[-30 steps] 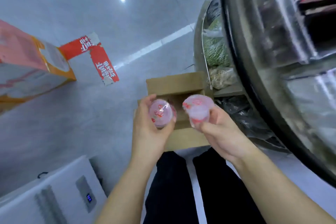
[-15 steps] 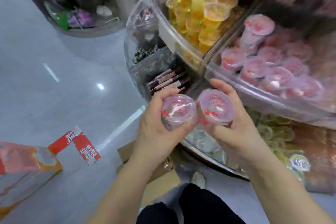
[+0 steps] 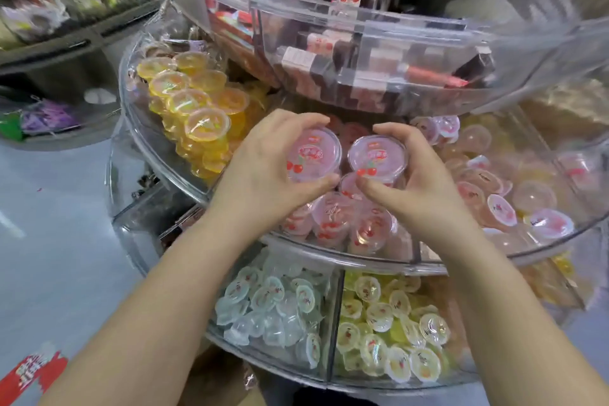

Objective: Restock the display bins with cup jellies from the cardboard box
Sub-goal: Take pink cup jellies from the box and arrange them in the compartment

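Left grip: the left hand (image 3: 263, 171) is curled around a pink cherry cup jelly (image 3: 313, 155), thumb below the lid and fingers over its far rim. Just beside it, lids nearly touching, a second pink cup jelly (image 3: 378, 156) sits in the right grip, the right hand (image 3: 412, 184) closed on it the same way. Both cups are held lid-up over the pink-jelly bin (image 3: 379, 259) on the middle tier of a clear, round, tiered display, directly above the pink cups (image 3: 333, 214) already piled there. Reading left to right across this tier: a compartment of yellow cup jellies (image 3: 194, 102), the pink compartment under the hands, then a compartment of pale pink and peach cups (image 3: 494, 194). On the lower tier, a divider separates clear bluish-white cups (image 3: 273, 303) on the left from yellow-green cups (image 3: 389, 330) on the right. On the upper tier, a transparent bin holds boxed and wrapped snacks (image 3: 333, 69). At lower left, a red printed strip (image 3: 31, 372) lies on the grey floor (image 3: 59, 241). Whether the brown edge between the forearms is the cardboard box cannot be told.
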